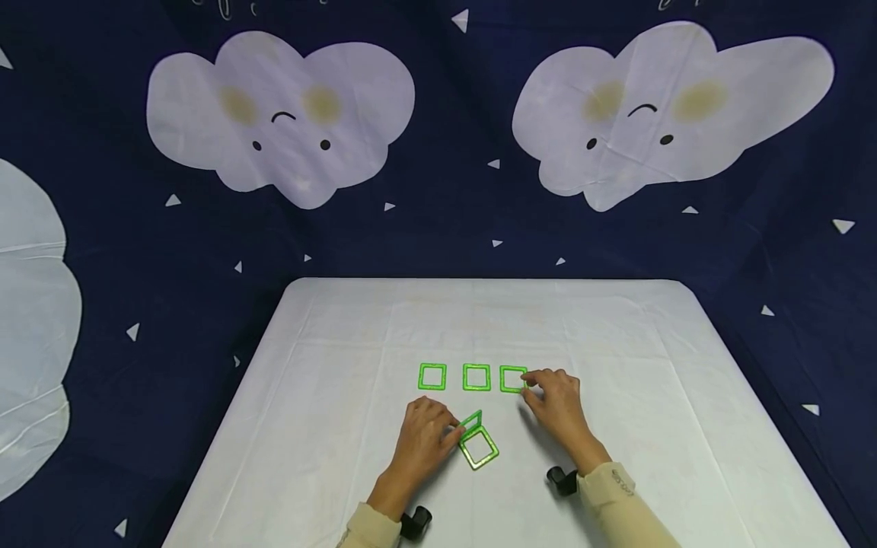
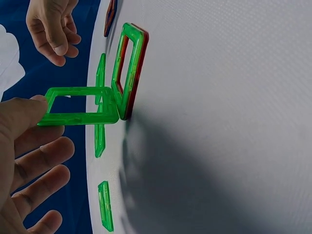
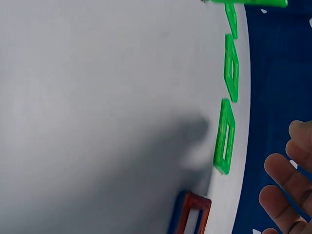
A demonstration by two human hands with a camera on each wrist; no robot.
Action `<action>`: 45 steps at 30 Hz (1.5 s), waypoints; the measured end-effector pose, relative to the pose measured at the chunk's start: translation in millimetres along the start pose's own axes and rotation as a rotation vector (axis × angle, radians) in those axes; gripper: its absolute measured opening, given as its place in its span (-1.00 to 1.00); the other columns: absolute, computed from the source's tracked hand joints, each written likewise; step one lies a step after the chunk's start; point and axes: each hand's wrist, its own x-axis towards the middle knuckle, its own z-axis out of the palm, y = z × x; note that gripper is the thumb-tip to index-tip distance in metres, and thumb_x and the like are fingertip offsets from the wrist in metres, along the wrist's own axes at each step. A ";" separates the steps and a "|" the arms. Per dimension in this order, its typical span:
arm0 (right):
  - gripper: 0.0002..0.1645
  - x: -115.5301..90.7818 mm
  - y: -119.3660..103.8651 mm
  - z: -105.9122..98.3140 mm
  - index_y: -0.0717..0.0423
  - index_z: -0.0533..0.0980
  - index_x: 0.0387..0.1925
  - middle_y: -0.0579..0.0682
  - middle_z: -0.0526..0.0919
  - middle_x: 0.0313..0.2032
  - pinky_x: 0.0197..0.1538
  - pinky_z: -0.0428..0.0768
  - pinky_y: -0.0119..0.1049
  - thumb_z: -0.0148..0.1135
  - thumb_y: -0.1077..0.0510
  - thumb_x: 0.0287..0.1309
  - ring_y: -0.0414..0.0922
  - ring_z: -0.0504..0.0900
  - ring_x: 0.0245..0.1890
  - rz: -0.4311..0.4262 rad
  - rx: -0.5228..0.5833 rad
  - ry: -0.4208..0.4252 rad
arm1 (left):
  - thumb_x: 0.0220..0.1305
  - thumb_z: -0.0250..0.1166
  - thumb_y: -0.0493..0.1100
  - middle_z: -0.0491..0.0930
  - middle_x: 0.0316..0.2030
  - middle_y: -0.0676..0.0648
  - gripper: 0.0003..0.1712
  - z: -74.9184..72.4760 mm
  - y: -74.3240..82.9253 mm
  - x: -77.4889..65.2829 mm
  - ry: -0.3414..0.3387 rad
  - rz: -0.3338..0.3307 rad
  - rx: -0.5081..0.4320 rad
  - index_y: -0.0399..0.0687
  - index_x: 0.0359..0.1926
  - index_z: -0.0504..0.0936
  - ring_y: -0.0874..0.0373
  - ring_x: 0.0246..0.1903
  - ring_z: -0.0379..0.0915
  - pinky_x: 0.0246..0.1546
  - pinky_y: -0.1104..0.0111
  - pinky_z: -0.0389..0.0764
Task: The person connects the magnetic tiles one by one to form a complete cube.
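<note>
My left hand (image 1: 426, 435) pinches a green square magnetic tile (image 2: 78, 118) between thumb and index finger; its other fingers are spread. That tile stands up from the table, its lower edge against another green square tile (image 1: 479, 447). In the left wrist view, a red layer (image 2: 137, 73) shows along the underside of this lying tile. My right hand (image 1: 558, 399) hovers by the rightmost green tile (image 1: 503, 379) of a row, fingers loosely bent and holding nothing. In the right wrist view its fingers (image 3: 280, 202) are apart from the tiles.
Two more green tiles, one in the middle (image 1: 476, 389) and one at left (image 1: 432, 387), continue the row. A red-and-blue tile (image 3: 197, 204) lies near the right hand. White cloth covers the table (image 1: 329, 320); a dark blue cloud-print curtain (image 1: 466, 221) hangs behind.
</note>
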 end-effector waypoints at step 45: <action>-0.49 34.3 33.7 10.3 0.05 0.56 0.06 0.11 0.53 -0.14 -0.17 0.28 -0.02 0.34 0.03 0.03 0.06 0.39 -0.17 0.168 -0.079 -0.415 | -0.11 0.48 0.05 0.59 -0.50 0.18 -0.80 -2.0 1.4 -14.3 0.048 -0.021 0.026 0.13 -0.56 0.65 0.23 -0.29 0.49 0.02 0.21 0.47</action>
